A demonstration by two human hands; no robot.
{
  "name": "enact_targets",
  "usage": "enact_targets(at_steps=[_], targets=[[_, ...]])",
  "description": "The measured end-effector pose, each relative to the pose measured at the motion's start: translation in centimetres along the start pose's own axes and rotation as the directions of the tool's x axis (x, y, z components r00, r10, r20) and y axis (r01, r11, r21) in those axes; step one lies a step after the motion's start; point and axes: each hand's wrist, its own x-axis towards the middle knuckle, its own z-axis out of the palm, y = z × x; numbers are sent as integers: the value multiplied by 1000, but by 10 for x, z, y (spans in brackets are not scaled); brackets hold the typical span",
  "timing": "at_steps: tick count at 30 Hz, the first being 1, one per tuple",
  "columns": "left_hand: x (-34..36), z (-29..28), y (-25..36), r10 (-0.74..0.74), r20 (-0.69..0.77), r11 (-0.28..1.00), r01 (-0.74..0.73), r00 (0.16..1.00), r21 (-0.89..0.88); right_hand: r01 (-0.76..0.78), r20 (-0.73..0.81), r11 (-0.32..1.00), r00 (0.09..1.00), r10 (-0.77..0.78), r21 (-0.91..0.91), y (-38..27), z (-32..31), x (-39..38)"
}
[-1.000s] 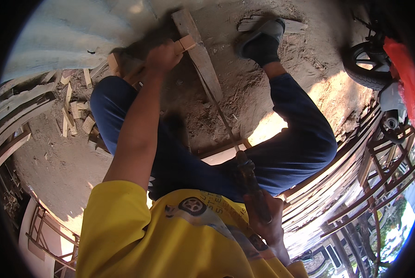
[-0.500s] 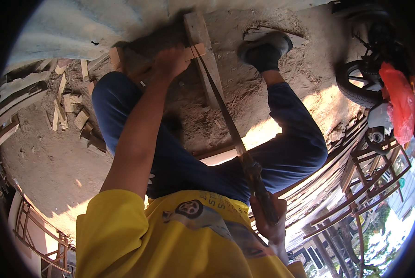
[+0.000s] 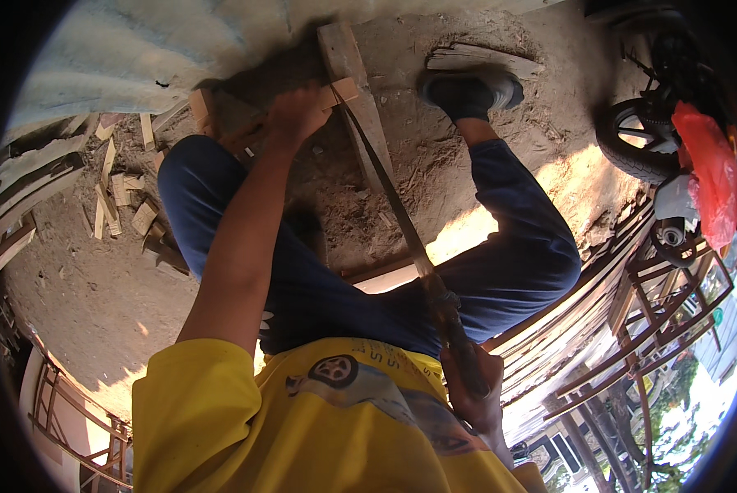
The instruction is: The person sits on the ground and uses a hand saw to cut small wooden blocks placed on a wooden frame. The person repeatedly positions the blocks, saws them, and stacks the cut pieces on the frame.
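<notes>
My left hand (image 3: 296,113) is closed on a small pale wooden piece (image 3: 340,92), which lies across a weathered plank (image 3: 372,148) on the dirt. My right hand (image 3: 475,382), low right by my yellow shirt, grips the dark handle (image 3: 459,349) of a long, narrow-bladed tool, apparently a saw. Its blade (image 3: 393,197) runs up between my legs to the small piece near my left hand. A wooden block (image 3: 204,107) stands left of that hand.
Corrugated sheeting (image 3: 130,49) borders the top left. Scattered offcuts (image 3: 122,189) lie on the left. A motorbike (image 3: 648,140) with a red plastic bag (image 3: 701,177) is at the right, near wooden frames (image 3: 664,320) and stacked boards (image 3: 574,345). A loose board (image 3: 483,57) lies beyond my shoe.
Compared with a second earlier, the blade's far end now sits higher, across the small piece, and my left hand is slightly lower and right. My right shoe has shifted slightly.
</notes>
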Motion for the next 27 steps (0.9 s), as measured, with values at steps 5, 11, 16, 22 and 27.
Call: enact_targets(at_steps=[5, 11, 16, 22, 27], targets=[[2, 2, 0, -2, 7, 1000, 2, 1000, -2, -77, 34, 994, 997, 74, 73, -5, 3, 0], [-2, 0, 1, 34, -96, 999, -32, 995, 18, -143, 60, 989, 988, 141, 22, -28, -1, 2], [-3, 17, -6, 69, -152, 998, -66, 986, 24, -164, 219, 985, 964, 148, 57, -67, -13, 32], [1, 11, -3, 44, -154, 999, -44, 987, 1, 116, 68, 992, 991, -118, 45, -60, -10, 25], [0, 9, -5, 28, -82, 998, -33, 996, -55, -152, 76, 978, 987, 142, 140, -62, 14, 62]])
